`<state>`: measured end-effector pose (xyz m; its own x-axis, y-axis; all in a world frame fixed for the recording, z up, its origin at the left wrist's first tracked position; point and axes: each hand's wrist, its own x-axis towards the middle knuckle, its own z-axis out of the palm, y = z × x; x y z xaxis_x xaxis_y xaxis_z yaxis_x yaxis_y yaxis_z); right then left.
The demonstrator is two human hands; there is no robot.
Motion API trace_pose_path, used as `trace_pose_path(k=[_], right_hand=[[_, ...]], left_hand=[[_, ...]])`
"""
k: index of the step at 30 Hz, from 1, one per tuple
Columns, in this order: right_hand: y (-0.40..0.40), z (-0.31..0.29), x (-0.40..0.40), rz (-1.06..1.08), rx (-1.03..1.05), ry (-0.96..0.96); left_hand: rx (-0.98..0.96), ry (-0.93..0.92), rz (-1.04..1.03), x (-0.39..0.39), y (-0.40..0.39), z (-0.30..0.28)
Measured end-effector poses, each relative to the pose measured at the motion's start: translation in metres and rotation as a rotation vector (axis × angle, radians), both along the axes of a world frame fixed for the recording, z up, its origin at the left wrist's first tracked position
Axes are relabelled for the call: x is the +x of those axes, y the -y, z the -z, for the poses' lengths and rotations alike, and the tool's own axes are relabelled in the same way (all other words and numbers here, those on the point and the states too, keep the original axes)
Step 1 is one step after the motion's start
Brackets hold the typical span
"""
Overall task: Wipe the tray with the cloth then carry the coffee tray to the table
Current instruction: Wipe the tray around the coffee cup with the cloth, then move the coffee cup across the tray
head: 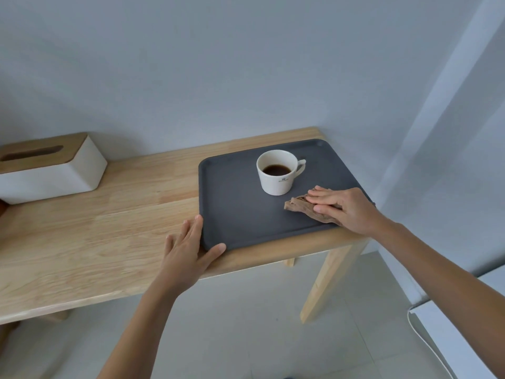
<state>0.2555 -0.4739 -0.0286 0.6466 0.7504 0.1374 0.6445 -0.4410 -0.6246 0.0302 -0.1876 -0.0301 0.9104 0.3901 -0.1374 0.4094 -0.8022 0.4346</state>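
Observation:
A dark grey tray (235, 203) lies at the right end of a wooden table (109, 228). On its far half stands a white cup (276, 181) holding dark coffee, handle pointing right. My right hand (344, 207) presses flat on a crumpled brown cloth (297, 205) on the tray's right side, just in front of the cup. My left hand (188, 250) rests against the tray's near left corner, fingers spread along its left edge and thumb on the front rim.
A white tissue box with a wooden lid (49, 168) sits at the table's back left. The wall runs right behind the table. A white unit with a cable (437, 337) stands at the lower right, on a tiled floor.

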Motion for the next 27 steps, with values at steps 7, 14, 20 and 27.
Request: trace_pose_path(k=[7,14,20,27], right_hand=[[-0.003,-0.014,0.001,0.103,0.091,-0.032],[-0.043,-0.041,0.017,0.186,0.086,-0.060],[-0.069,-0.030,0.036,0.177,0.087,-0.138],[-0.085,-0.029,0.046,0.153,0.130,-0.172]], left_hand=[[-0.031,-0.049,-0.068,0.019,-0.001,-0.014],[-0.329,0.315,-0.095,0.093,0.044,-0.039],[-0.502,0.346,-0.079,0.143,0.050,-0.029],[-0.471,0.422,-0.022,0.157,0.026,-0.020]])
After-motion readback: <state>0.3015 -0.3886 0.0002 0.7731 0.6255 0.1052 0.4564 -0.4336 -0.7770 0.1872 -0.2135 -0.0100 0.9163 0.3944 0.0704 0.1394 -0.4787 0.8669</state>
